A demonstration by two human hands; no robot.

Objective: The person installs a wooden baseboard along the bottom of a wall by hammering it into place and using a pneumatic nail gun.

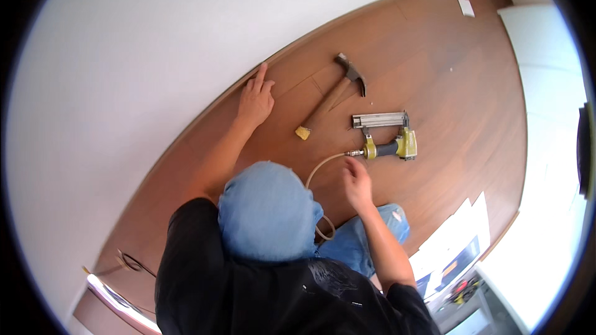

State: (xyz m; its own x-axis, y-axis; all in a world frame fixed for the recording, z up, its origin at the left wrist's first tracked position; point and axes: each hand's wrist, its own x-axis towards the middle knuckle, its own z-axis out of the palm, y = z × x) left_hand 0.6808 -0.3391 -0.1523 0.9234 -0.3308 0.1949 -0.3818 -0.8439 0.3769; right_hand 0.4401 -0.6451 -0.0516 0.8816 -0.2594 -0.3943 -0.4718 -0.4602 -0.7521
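My left hand (256, 98) reaches to the foot of the white wall, its index finger stretched out onto the thin brown baseboard (282, 54). My right hand (357, 185), a little blurred, hovers just below the air nailer with its fingers loosely bent; nothing shows in it. On the wood floor lies the green and black air nailer (386, 147), its silver magazine toward the far side. A pale air hose (318, 166) runs from its handle back beside my knee. Farther off rests a claw hammer (335, 97) with a wooden handle and a yellowish wrapped end.
White panels (552, 93) line the right side. A small white card (465, 7) lies on the far floor. Printed sheets (456, 245) are spread at the lower right, near several tools (464, 290). A dark cord (131, 262) lies at the lower left.
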